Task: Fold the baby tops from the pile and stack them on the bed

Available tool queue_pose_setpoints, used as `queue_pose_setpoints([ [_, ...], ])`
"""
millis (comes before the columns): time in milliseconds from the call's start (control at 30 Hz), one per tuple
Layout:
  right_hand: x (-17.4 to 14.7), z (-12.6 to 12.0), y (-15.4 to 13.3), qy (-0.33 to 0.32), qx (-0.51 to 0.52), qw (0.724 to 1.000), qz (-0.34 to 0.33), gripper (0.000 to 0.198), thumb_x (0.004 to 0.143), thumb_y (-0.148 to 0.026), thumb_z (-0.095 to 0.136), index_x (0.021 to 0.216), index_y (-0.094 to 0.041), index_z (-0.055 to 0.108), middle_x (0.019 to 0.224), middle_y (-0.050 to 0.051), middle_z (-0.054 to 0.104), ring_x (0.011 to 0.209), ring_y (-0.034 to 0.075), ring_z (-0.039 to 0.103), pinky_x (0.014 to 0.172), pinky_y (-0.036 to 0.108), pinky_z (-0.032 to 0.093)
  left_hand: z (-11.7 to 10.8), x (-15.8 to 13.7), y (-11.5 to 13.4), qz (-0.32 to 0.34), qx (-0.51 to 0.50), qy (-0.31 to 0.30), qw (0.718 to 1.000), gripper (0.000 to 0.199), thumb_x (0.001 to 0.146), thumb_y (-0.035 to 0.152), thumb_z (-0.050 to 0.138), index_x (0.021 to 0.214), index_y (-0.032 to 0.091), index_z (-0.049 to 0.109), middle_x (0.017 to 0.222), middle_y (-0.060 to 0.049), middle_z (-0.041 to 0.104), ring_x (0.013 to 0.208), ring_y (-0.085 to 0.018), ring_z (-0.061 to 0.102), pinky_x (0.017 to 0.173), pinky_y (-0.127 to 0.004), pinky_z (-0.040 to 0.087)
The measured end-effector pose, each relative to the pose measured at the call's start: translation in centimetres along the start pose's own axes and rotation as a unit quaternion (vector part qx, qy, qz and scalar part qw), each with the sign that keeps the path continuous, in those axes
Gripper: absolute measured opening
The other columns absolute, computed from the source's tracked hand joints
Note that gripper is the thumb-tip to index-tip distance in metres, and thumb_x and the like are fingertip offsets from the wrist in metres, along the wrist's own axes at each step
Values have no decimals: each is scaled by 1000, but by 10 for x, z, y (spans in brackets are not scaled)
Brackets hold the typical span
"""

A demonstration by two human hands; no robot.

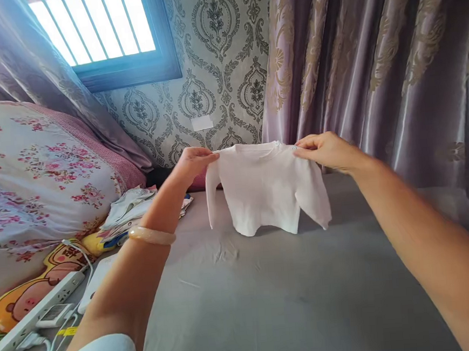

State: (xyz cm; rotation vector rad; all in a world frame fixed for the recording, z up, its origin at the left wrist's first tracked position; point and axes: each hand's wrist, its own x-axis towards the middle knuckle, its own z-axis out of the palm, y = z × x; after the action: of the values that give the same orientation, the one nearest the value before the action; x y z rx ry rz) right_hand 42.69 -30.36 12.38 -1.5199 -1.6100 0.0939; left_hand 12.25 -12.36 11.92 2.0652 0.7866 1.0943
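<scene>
A small white long-sleeved baby top [260,187] hangs spread out between my two hands, its neckline up and its sleeves dangling at the sides. My left hand [195,162] pinches one shoulder, thumb and fingers closed on the cloth. At the other shoulder, close to small buttons, my right hand [325,149] pinches the fabric in the same way. The hem hangs at or just above the grey bed sheet [292,295]; whether it touches I cannot tell. A pale bangle [152,235] circles my left wrist.
Folded clothes [127,208] lie stacked at the left beside a floral quilt [46,158]. Nearer, a white power strip [34,315] with plugged-in cables rests by a yellow cartoon cushion [21,300]. Purple curtains [356,68] hang at the right, and a patterned wall stands behind.
</scene>
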Motion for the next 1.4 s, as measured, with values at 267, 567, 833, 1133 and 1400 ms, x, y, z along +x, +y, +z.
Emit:
queue_pose_setpoints([
  [267, -6, -10, -5, -80, 53, 995, 22, 39, 68, -62, 77, 70, -24, 72, 84, 4, 70, 88, 24, 66, 77, 38, 53, -8, -10, 15, -31, -16, -78, 996, 32, 56, 48, 85, 60, 19, 71, 59, -1, 64, 66, -19, 63, 62, -32, 48],
  [567, -8, -8, -4, -120, 34, 992, -22, 48, 69, -72, 69, 72, -25, 74, 85, 4, 71, 85, 22, 65, 71, 34, 53, -3, -17, 13, -28, -24, -137, 990, 27, 59, 44, 83, 64, 20, 74, 66, -4, 68, 81, -26, 67, 67, -34, 52],
  [833, -11, -13, -1, -151, 64, 986, 5, 49, 68, -72, 70, 74, -23, 74, 88, 5, 72, 87, 23, 66, 72, 35, 53, 0, -23, 18, -17, -71, -153, 985, 30, 60, 47, 84, 63, 19, 71, 72, -6, 71, 83, -27, 68, 71, -39, 53],
  [1133, 0, 2, 20, -16, 54, 998, 18, 40, 69, -69, 71, 71, -29, 73, 71, 1, 70, 80, 23, 66, 75, 38, 53, 18, 0, -9, 21, -110, -104, 988, 41, 64, 55, 80, 77, 18, 69, 82, -4, 70, 84, -18, 64, 80, -32, 48],
  [1400, 7, 14, 47, 104, 20, 994, -3, 40, 76, -66, 63, 81, -27, 70, 72, 0, 67, 70, 19, 60, 65, 32, 47, 35, 6, -27, 39, -86, -5, 996, 31, 75, 49, 66, 77, 21, 54, 69, 2, 55, 63, -12, 49, 59, -24, 39],
])
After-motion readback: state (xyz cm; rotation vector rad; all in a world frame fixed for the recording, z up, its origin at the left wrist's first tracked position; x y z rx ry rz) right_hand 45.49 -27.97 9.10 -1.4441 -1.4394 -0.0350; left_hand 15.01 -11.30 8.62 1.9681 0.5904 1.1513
